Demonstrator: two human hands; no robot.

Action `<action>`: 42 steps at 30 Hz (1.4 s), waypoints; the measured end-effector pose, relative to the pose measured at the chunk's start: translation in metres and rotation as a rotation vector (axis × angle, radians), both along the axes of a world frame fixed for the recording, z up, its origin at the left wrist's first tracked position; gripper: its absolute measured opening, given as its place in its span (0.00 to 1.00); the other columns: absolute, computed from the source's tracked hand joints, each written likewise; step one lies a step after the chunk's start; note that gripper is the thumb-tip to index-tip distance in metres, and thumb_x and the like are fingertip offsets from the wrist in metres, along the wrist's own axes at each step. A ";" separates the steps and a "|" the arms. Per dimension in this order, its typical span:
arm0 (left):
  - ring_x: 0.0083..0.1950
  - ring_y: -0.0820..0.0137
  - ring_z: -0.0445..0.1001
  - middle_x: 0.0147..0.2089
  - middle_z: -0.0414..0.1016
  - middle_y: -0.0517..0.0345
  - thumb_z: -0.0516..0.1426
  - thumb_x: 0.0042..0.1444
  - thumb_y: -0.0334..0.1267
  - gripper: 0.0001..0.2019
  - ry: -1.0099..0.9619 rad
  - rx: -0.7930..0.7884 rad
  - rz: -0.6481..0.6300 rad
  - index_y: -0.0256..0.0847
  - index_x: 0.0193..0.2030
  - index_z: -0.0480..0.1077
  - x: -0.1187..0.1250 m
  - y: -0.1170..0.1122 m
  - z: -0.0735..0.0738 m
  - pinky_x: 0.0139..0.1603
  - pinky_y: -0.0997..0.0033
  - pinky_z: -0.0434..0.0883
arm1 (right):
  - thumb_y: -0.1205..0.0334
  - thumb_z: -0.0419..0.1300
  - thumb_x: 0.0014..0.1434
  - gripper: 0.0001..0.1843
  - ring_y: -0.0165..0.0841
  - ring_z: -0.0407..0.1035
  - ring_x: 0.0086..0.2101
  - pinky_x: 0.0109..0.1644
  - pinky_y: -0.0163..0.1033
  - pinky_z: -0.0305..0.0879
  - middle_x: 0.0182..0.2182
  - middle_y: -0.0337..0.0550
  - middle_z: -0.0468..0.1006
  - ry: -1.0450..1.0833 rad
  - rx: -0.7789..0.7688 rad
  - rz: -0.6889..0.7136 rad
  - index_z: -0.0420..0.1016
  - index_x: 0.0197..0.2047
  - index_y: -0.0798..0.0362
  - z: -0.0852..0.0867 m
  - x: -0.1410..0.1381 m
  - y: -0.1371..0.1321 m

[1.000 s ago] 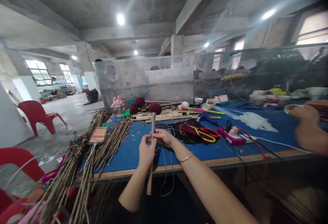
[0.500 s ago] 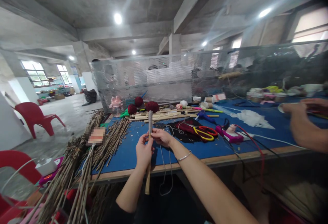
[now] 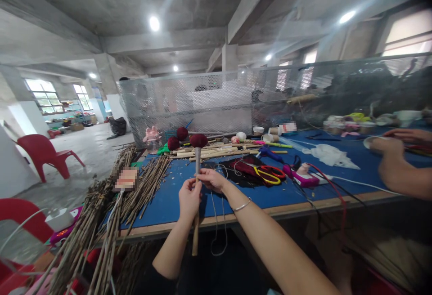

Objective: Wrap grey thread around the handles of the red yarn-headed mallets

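Note:
My left hand [image 3: 189, 199] is closed around a thin wooden stick [image 3: 195, 236], held upright over the table's front edge. Grey thread [image 3: 197, 162] covers the stick's upper part in a smooth wrap. Against the stick, just where that wrap ends, my right hand [image 3: 213, 181] pinches with thumb and forefinger; the thread seems to be between them, though the fingertips partly hide it. A loose loop of thread [image 3: 218, 254] hangs below the right hand past the table edge. Directly behind the stick's top is a dark red yarn ball [image 3: 198, 140].
Bundled dry twigs [image 3: 145, 187] lie left on the blue table [image 3: 162, 212]. Yellow and red scissors [image 3: 268, 176] rest on dark cloth right of my hands, near a blue glue gun [image 3: 270, 154] and purple power strip [image 3: 303, 178]. Another person's hand [image 3: 388, 149] holds a cup-like roll at far right.
The stick's top has tipped or lowered very slightly, and the view has shifted a little. Both hands keep nearly the same hold. The other person's hands moved slightly.

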State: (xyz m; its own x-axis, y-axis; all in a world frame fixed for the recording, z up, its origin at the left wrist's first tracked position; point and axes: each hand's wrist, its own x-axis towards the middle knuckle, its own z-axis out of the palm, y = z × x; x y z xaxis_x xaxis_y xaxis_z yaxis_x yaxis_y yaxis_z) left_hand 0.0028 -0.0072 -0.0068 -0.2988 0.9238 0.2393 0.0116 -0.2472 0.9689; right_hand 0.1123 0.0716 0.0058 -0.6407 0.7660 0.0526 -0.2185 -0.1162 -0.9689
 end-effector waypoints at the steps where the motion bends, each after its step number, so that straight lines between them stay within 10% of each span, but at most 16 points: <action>1: 0.18 0.79 0.64 0.25 0.68 0.61 0.56 0.48 0.46 0.16 -0.025 -0.013 -0.008 0.35 0.37 0.66 0.000 0.000 0.001 0.16 0.81 0.62 | 0.56 0.66 0.43 0.18 0.17 0.42 0.12 0.15 0.29 0.30 0.13 0.26 0.57 0.001 -0.006 0.026 0.66 0.33 0.57 0.000 0.000 0.000; 8: 0.15 0.80 0.62 0.23 0.68 0.62 0.52 0.51 0.49 0.17 -0.085 -0.094 -0.135 0.35 0.36 0.65 0.000 0.001 0.004 0.13 0.81 0.60 | 0.56 0.66 0.43 0.17 0.18 0.38 0.12 0.15 0.29 0.29 0.11 0.24 0.51 -0.008 -0.004 0.022 0.65 0.31 0.57 0.001 0.003 0.001; 15: 0.18 0.78 0.66 0.27 0.69 0.62 0.61 0.42 0.45 0.20 0.022 -0.029 0.048 0.37 0.39 0.65 0.002 0.000 0.001 0.13 0.81 0.62 | 0.58 0.67 0.40 0.17 0.17 0.42 0.12 0.15 0.29 0.30 0.13 0.27 0.60 0.010 -0.004 -0.038 0.66 0.30 0.57 -0.003 0.002 0.004; 24: 0.16 0.78 0.65 0.25 0.70 0.59 0.54 0.49 0.51 0.18 -0.082 -0.085 -0.171 0.35 0.33 0.65 0.001 0.001 0.004 0.14 0.80 0.62 | 0.55 0.66 0.43 0.19 0.18 0.48 0.13 0.16 0.28 0.34 0.13 0.28 0.60 0.019 -0.038 0.044 0.69 0.35 0.59 0.000 0.002 -0.001; 32: 0.19 0.78 0.64 0.22 0.68 0.62 0.61 0.42 0.47 0.17 0.009 -0.055 0.038 0.35 0.32 0.68 0.001 0.002 -0.002 0.17 0.80 0.63 | 0.54 0.67 0.42 0.19 0.17 0.41 0.13 0.15 0.29 0.30 0.12 0.25 0.54 -0.001 -0.019 -0.022 0.67 0.31 0.58 -0.001 0.001 0.001; 42: 0.16 0.79 0.63 0.22 0.68 0.61 0.57 0.44 0.53 0.20 -0.105 -0.142 -0.136 0.35 0.32 0.67 -0.001 0.001 0.005 0.15 0.80 0.60 | 0.54 0.66 0.43 0.18 0.18 0.39 0.13 0.16 0.29 0.30 0.12 0.24 0.50 0.003 -0.008 0.027 0.64 0.29 0.56 0.000 0.003 0.001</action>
